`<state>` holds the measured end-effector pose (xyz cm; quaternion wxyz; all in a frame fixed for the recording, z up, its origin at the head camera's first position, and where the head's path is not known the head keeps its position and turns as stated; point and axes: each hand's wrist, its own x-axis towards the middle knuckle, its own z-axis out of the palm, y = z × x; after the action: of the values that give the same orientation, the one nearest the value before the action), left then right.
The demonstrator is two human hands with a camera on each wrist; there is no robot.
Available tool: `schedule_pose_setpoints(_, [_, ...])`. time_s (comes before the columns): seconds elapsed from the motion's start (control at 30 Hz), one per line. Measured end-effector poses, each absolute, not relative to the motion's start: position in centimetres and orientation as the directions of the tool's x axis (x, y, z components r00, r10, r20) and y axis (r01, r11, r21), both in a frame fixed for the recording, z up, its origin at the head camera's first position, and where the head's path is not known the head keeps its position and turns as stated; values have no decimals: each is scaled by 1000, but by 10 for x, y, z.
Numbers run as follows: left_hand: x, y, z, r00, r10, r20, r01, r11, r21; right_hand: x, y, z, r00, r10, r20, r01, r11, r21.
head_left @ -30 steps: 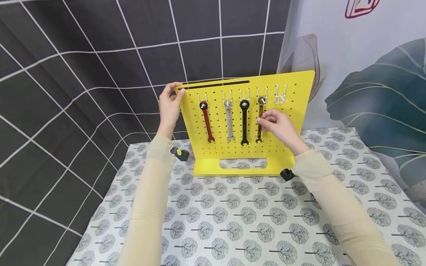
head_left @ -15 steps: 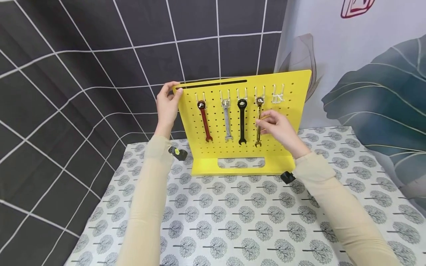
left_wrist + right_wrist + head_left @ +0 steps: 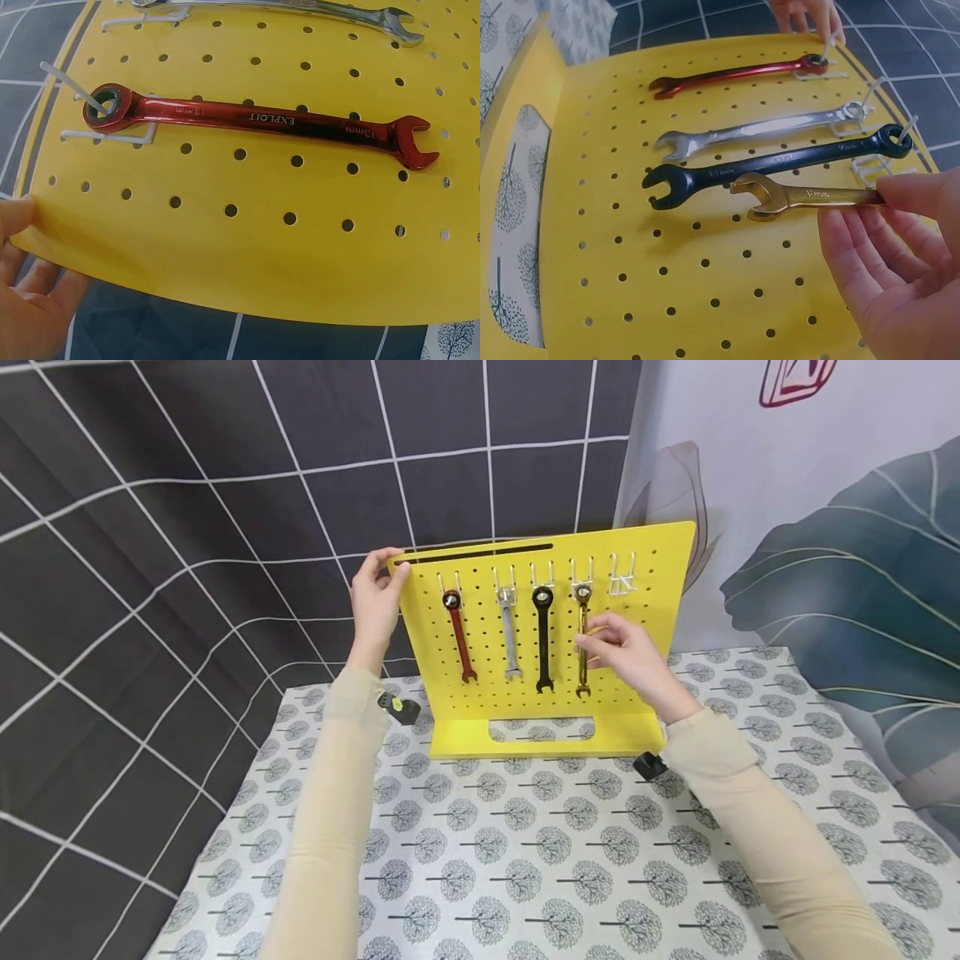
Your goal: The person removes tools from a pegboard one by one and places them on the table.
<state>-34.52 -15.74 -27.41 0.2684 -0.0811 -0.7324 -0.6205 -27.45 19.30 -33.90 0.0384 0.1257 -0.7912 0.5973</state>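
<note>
My left hand grips the upper left corner of an upright yellow pegboard, thumb on its front face. My right hand pinches a gold combination wrench by its shank. The wrench's ring end overlaps a white hook in the head view. In the right wrist view the gold wrench's open end stands out from the board, while the hand hides its ring end. To its left hang a black wrench, a silver wrench and a red wrench, each by its ring end.
A white hook with no wrench on it is at the board's right. The board's yellow foot rests on a tree-patterned tablecloth. Behind hangs a dark cloth with white grid lines, and a leaf-printed curtain is at the right.
My right hand, pinching the gold wrench, has brought it slightly lower and out from the board. The left hand keeps its grip on the corner; the head view has shifted a little.
</note>
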Motion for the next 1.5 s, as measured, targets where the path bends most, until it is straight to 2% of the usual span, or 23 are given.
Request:
schedule_pose_setpoints(0.47, [-345,-157,-274,-843,-214,493,453,211,866,-266,198,-332,-967,-122,224,-249,269,-930])
schedule_pose_setpoints(1.13, [-341,-158,-272,-851,-214,480,438,217,873,-245,200,-309,-942,-160,294,-327,257,-909])
schedule_pose_setpoints(1.5, [-341,-158,-272,-850,-217,481,435,227,871,-239,214,-301,-932,-123,342,-362,244,-899])
